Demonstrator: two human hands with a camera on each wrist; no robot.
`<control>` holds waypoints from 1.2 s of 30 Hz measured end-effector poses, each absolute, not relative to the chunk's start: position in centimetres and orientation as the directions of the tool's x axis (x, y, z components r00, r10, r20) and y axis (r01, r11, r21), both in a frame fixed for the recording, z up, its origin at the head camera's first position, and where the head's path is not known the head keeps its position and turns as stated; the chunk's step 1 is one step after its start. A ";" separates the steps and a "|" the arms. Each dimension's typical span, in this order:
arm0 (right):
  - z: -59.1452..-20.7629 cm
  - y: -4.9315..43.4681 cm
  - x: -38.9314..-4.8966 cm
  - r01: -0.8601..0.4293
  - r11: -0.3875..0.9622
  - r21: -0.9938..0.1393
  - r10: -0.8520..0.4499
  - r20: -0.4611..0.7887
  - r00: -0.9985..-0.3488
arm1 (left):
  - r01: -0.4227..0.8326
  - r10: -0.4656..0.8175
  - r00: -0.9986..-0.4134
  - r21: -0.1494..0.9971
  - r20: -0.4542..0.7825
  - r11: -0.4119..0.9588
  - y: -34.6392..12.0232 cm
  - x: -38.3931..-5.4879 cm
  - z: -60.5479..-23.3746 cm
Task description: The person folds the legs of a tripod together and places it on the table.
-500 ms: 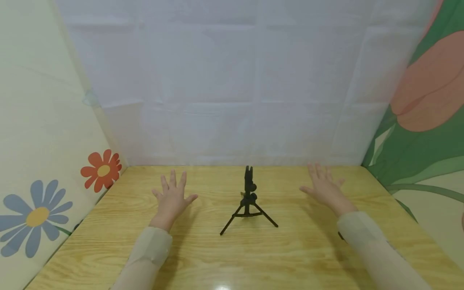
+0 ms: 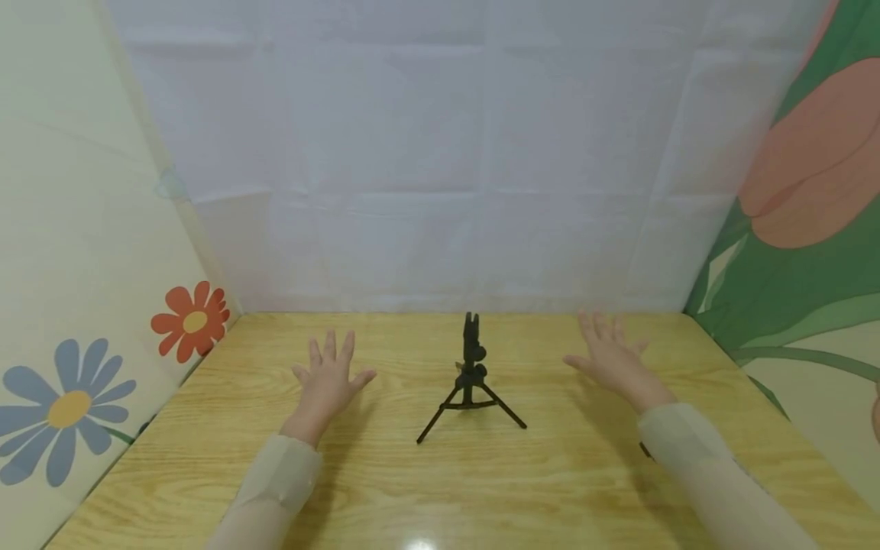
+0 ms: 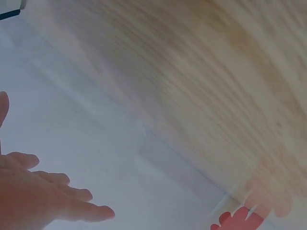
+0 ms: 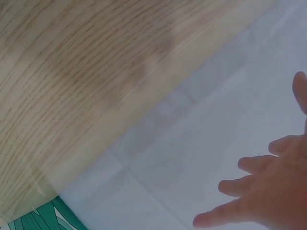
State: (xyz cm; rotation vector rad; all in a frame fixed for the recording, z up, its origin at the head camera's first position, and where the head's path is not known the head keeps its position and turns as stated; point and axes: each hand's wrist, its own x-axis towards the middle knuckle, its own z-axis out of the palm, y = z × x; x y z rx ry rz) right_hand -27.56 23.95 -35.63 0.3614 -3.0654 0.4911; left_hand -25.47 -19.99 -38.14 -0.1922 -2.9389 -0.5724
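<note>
A small black tripod stand with splayed legs and an upright clamp-like top stands in the middle of the table. To its left, my left hand hovers over the wood with fingers spread and nothing held. On the other side my right hand is likewise raised, fingers fanned out and apart from the stand. The left wrist view has the left hand at its lower left corner, and the right wrist view shows the right hand at lower right, both with straight fingers.
The wood-grain table meets a white creased sheet at the back. A flowered panel borders the left side, and a green panel with a large pink tulip borders the right. A small dark item shows beside the right sleeve.
My left hand has drawn very slightly back toward me. The right hand has shifted a little to the left. The stand has stayed in place.
</note>
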 end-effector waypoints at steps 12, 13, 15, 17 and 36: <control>-36.2 23.1 -26.9 -0.225 0.919 -0.325 -0.215 0.067 -0.974 | 0.136 0.146 -0.989 0.644 0.039 0.753 -19.0 -24.8 -38.2; -36.2 23.0 -26.8 -0.226 0.918 -0.324 -0.214 0.074 -0.974 | 0.135 0.149 -0.988 0.653 0.035 0.746 -18.9 -24.8 -38.2; -36.2 22.9 -26.7 -0.231 0.916 -0.327 -0.215 0.087 -0.973 | 0.137 0.154 -0.987 0.668 0.034 0.731 -18.8 -24.7 -38.1; -36.1 22.9 -26.5 -0.241 0.913 -0.330 -0.218 0.106 -0.970 | 0.142 0.156 -0.987 0.679 0.041 0.721 -18.6 -24.7 -38.1; -36.2 21.4 -24.5 -0.358 0.846 -0.394 -0.274 0.254 -0.927 | 0.173 0.200 -0.978 0.759 0.057 0.628 -17.1 -23.8 -38.0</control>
